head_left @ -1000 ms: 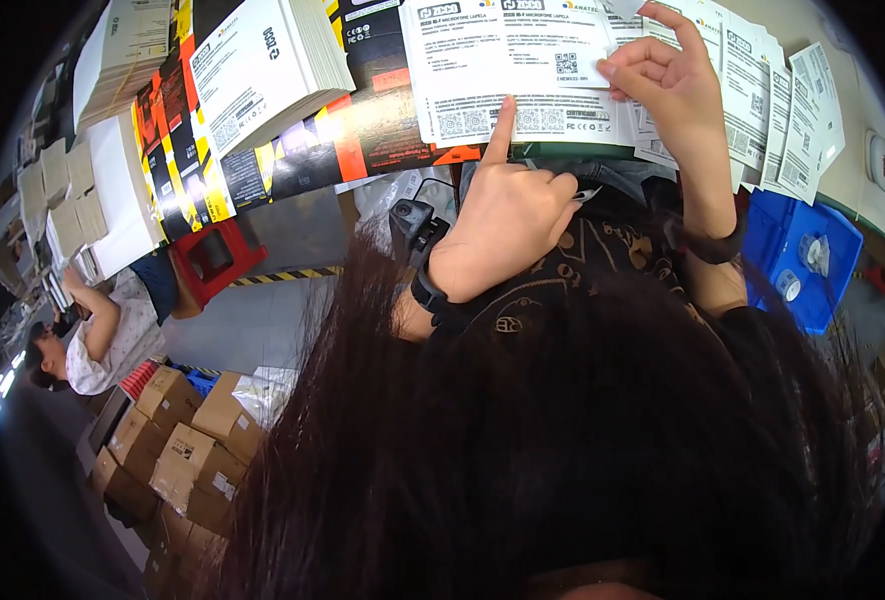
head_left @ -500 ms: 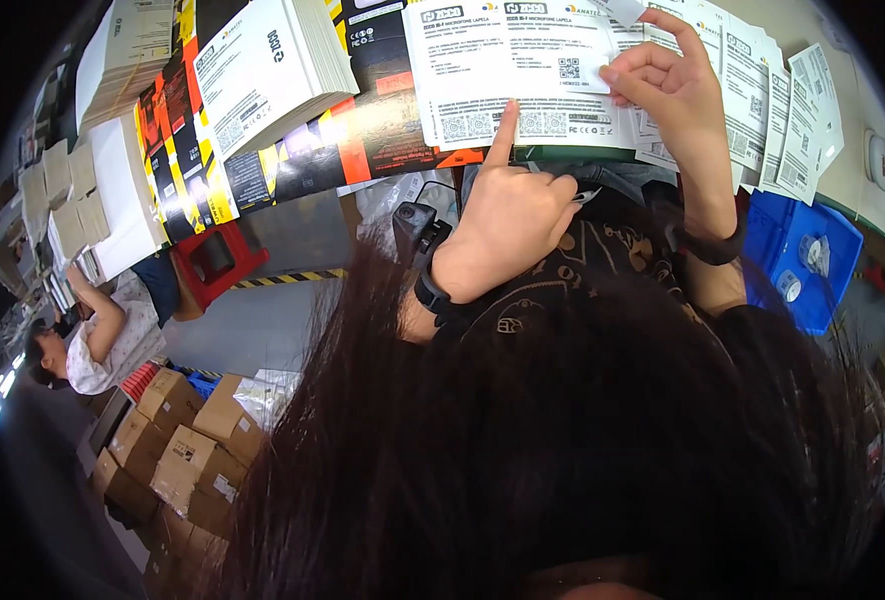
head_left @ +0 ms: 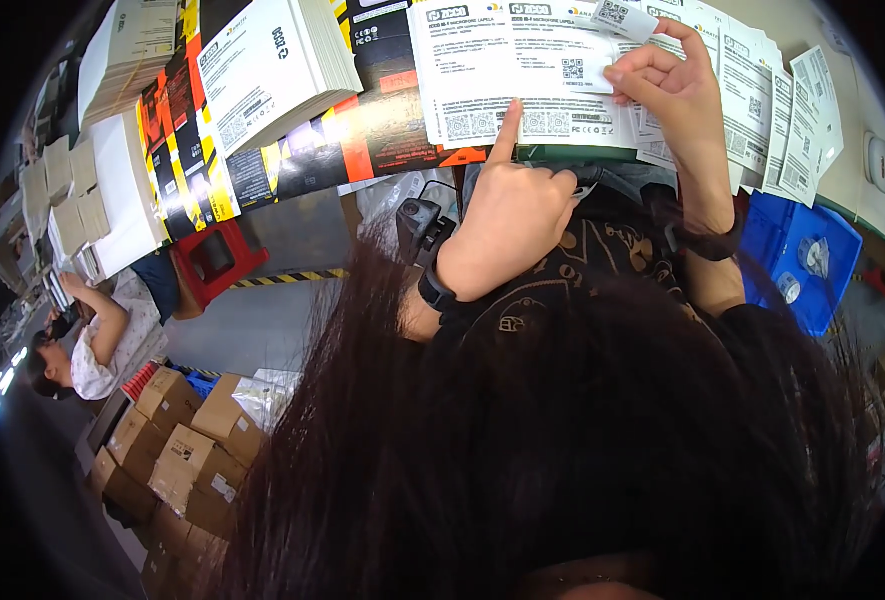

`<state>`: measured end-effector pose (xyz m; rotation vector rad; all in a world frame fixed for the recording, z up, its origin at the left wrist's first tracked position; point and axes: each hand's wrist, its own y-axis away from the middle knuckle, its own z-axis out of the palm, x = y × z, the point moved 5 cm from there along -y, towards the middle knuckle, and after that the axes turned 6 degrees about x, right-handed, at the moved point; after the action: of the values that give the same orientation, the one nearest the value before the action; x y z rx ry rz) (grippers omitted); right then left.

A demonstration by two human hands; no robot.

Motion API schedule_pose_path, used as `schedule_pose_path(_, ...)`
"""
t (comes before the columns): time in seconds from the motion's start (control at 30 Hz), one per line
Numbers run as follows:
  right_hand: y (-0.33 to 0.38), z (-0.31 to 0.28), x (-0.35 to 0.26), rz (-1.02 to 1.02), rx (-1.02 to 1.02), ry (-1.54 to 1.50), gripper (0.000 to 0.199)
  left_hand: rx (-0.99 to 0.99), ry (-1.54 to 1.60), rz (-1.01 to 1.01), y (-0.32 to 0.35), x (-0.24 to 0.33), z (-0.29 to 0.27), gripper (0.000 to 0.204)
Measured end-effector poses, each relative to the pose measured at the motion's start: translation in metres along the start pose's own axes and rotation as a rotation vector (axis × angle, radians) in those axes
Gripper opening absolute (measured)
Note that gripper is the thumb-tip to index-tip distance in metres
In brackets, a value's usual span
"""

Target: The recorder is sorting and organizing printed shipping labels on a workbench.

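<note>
My left hand (head_left: 524, 225) rests its stretched index fingertip on the lower edge of a white printed sheet (head_left: 502, 85); its other fingers are curled in and it holds nothing. Over the sheet's right part, my right hand (head_left: 670, 88) pinches a small white sticker with a square code (head_left: 625, 18), which sticks up past the fingers at the top edge. My right thumb tip lies beside another square code (head_left: 572, 70) on the sheet. Whether that code is printed there or stuck on, I cannot tell. More printed sheets (head_left: 747, 100) lie fanned out and overlapping to the right.
Left of the sheet stands a thick stack of printed sheets (head_left: 262, 75) on black, orange and yellow packaging (head_left: 192, 150). A blue bin (head_left: 802, 260) sits below the table's right edge. Brown cartons (head_left: 177, 440) are piled lower left. Another person (head_left: 112, 330) works at far left.
The sticker with the square code has come into fuller view above my right fingers. My right hand has shifted very slightly; my left fingertip stays on the sheet.
</note>
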<state>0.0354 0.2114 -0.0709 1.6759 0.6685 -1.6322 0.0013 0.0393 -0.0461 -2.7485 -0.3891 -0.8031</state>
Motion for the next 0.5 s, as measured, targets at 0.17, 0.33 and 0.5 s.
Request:
schedule_pose_path(0.17,0.002,0.003,-0.003,-0.036,0.032,0.03,0.056,-0.027,-0.064,0.004,-0.001,0.002,-0.002,0.017)
schedule_pose_path(0.33,0.011,0.02,-0.017,-0.186,0.138,0.298,0.058,-0.035,-0.05,-0.006,0.0,0.001,0.0,0.017)
schedule_pose_path(0.5,0.01,0.017,-0.01,-0.197,0.117,0.349,0.059,-0.015,-0.033,-0.007,-0.002,0.002,-0.003,0.017)
